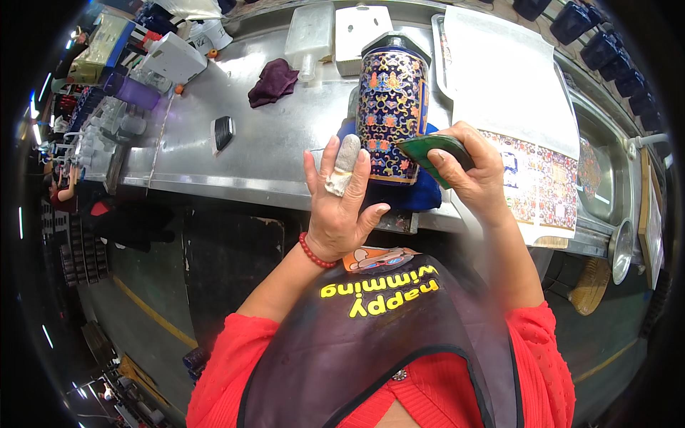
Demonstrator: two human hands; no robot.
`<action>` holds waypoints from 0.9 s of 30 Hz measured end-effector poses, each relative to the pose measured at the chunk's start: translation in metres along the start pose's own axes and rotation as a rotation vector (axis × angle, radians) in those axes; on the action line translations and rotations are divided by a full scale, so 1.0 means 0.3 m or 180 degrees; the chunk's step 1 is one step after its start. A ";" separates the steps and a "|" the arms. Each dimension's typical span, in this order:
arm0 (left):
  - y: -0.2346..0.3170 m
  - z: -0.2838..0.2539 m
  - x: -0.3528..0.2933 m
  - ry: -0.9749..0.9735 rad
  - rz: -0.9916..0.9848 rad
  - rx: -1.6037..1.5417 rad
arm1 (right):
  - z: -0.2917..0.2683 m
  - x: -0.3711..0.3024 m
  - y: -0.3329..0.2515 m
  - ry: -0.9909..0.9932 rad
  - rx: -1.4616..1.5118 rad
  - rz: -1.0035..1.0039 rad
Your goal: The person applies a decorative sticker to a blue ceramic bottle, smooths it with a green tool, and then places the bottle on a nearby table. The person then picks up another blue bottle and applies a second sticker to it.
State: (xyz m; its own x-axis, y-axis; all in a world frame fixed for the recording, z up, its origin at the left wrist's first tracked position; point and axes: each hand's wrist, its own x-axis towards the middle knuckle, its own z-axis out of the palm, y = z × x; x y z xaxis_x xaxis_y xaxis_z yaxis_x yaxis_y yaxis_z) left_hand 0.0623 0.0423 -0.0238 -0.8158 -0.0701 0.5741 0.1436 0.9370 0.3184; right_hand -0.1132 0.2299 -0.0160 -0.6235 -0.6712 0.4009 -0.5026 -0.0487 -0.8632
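A dark blue jar (391, 107) covered in a colourful floral and scroll pattern lies on a blue cloth (407, 195) at the near edge of the metal bench. My right hand (477, 171) grips a flat green scraper (437, 153), its edge close to the jar's lower right side. My left hand (338, 196) is spread beside the jar's lower left, holding nothing. A pale cover with tape wraps its middle finger, and a red bead bracelet circles the wrist. Whether the left fingertips touch the jar cannot be made out.
Patterned sheets (539, 185) lie to the right, partly under white paper (499, 78). A sink (596, 167) stands beyond them. On the bench are a purple cloth (273, 82), a small black object (223, 133), a translucent plastic container (308, 36) and a white box (362, 21).
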 end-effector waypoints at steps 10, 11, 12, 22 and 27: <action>0.009 -0.017 0.050 0.0007 -0.0128 -0.0116 | -0.025 0.079 -0.023 0.0229 -0.0955 -0.0849; 0.008 -0.018 0.068 -0.0089 -0.0217 -0.0078 | -0.027 0.093 -0.024 0.0374 -0.1285 -0.0889; 0.007 -0.020 0.087 -0.0164 -0.0284 -0.0040 | -0.033 0.106 -0.033 0.0167 -0.1900 -0.1245; -0.018 -0.028 0.137 -0.0207 -0.0272 0.0198 | -0.031 0.418 -0.198 0.0371 -0.2644 -0.2079; -0.049 -0.006 0.115 -0.0197 -0.0288 0.0015 | -0.040 0.311 -0.182 -0.2129 0.0047 -0.1464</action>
State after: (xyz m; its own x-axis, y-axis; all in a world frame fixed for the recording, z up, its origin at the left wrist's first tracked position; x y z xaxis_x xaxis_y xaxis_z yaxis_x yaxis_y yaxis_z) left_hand 0.0329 0.0254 -0.0074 -0.8584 -0.1333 0.4954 0.0652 0.9294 0.3631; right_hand -0.1512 0.1788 0.0723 0.1360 -0.8814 0.4523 -0.6106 -0.4341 -0.6624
